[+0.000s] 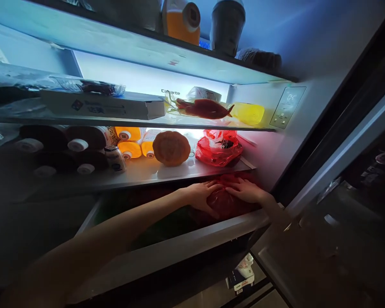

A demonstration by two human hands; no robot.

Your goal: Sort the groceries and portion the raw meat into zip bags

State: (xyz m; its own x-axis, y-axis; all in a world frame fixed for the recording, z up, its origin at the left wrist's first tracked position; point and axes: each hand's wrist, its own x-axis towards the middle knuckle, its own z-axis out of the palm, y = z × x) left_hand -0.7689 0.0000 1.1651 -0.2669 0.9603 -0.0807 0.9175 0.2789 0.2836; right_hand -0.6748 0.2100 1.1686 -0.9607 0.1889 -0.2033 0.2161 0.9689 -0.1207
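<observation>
A red plastic bag (227,203) with something bulky inside lies at the right end of a pulled-out fridge drawer (208,231). Against its left side is my left hand (201,196), thumb low and fingers curved over the top. My right hand (246,191) grips the bag from the right, its fingers reaching across the top. The two hands nearly meet there. What the bag contains is hidden by the red plastic. Dark green and dark red shapes fill the shaded left part of the drawer.
On the shelf above sit another red bag (220,149), a round orange-brown pumpkin-like item (171,148), a can (114,158) and several bottles. Higher up are a flat box (105,105) and a yellow container (247,113). The open fridge door (333,239) stands at right.
</observation>
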